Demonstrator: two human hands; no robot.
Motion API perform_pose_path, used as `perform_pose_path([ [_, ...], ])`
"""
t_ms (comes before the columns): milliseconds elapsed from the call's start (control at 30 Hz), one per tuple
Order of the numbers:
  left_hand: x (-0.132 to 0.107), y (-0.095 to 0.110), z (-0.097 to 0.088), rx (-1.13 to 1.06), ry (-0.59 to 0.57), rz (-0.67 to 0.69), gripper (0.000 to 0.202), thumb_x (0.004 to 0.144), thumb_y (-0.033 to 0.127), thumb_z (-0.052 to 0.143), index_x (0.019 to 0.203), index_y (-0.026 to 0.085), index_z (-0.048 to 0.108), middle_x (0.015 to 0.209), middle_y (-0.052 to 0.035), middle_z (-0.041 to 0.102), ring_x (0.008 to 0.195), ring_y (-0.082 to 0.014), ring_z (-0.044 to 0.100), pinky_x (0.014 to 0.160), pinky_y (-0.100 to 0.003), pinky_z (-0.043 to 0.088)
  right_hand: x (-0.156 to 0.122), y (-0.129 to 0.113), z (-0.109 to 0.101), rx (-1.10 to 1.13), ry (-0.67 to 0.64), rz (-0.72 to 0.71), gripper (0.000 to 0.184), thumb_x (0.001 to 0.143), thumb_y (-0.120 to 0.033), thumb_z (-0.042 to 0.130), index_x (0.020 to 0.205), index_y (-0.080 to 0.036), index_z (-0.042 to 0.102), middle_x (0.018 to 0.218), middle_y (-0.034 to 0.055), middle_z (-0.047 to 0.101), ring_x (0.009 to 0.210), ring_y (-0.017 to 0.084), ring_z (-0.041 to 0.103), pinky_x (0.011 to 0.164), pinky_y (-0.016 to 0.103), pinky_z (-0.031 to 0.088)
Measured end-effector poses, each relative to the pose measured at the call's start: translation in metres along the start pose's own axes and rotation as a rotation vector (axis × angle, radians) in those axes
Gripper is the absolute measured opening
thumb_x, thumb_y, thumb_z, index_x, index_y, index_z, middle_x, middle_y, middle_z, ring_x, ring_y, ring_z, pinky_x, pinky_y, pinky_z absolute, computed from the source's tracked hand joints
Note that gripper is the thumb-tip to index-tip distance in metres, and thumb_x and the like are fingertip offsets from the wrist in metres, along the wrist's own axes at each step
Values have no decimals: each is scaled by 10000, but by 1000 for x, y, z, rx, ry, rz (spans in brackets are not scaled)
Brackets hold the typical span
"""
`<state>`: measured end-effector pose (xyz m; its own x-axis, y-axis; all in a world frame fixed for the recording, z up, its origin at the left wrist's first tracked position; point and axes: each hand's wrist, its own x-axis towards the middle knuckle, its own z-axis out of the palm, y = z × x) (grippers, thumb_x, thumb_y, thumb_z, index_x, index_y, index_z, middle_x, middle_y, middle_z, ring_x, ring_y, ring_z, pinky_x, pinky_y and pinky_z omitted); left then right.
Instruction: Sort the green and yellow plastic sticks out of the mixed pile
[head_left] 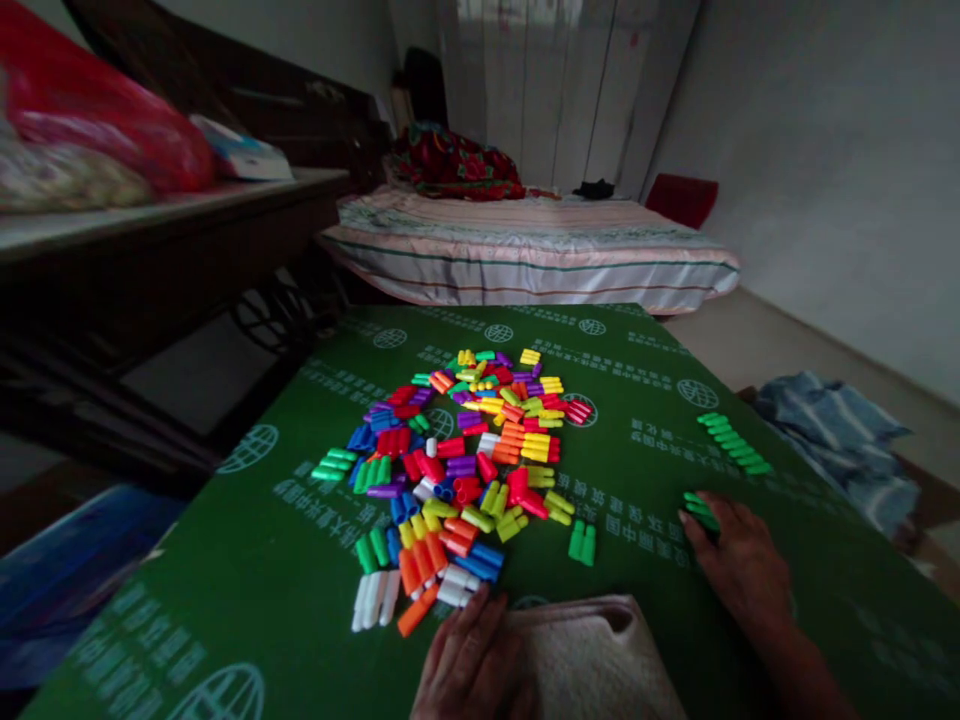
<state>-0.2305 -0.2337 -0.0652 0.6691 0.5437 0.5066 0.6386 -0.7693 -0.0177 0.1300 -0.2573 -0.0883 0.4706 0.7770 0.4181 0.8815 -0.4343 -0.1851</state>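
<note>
A loose pile of small tube-shaped plastic caps point(454, 465) in many colours lies on the green board point(300, 590). My right hand point(742, 560) is at the right, its thumb and fingers closed around a few green caps point(701, 511) low over the board. Beyond it, a slanting row of green caps point(733, 443) lies side by side. My left hand point(474, 660) rests at the near edge of the pile with fingers stretched out. Its fingertips are close to some white caps point(456, 586). A pair of green caps point(582, 542) sits between the hands.
A beige folded cloth or pad point(585, 655) lies at the near edge, beside my left hand. Left of the board stands a dark table point(225, 215) bearing a red plastic bag point(112, 110). A bed point(525, 250) is behind, and blue striped fabric point(832, 440) lies at the right.
</note>
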Motion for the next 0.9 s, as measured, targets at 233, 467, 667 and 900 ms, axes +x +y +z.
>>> perform_pose_path([
  [233, -1, 1, 0, 18, 7, 30, 278, 782, 335, 649, 1030, 209, 644, 1187, -89, 667, 1152, -249, 599, 880, -336, 572, -3, 1, 0, -45, -15, -20, 491, 900, -507, 330, 1108, -162, 610, 1080, 131, 634, 987, 297, 559, 832, 419, 488],
  [467, 0, 2, -3, 39, -12, 41, 277, 791, 341, 640, 1036, 213, 650, 1195, -81, 665, 1136, -256, 610, 842, -356, 594, -4, 1, 1, -81, -17, -28, 515, 909, -517, 312, 1117, -156, 616, 1085, 124, 636, 972, 297, 565, 793, 410, 495],
  [667, 0, 1, -1, 34, -9, 41, 301, 792, 360, 645, 1057, 219, 644, 1198, -70, 666, 1138, -244, 610, 854, -340, 589, -4, 2, 2, -86, 13, -68, 489, 905, -495, 327, 1110, -155, 611, 1082, 134, 630, 962, 294, 561, 804, 415, 493],
  [900, -2, 1, 0, 13, -4, 41, 289, 787, 333, 646, 1046, 203, 646, 1186, -75, 673, 1146, -255, 604, 882, -353, 578, -4, 2, 3, -127, 29, -88, 517, 923, -495, 292, 1105, -139, 619, 1068, 134, 632, 949, 292, 561, 802, 403, 492],
])
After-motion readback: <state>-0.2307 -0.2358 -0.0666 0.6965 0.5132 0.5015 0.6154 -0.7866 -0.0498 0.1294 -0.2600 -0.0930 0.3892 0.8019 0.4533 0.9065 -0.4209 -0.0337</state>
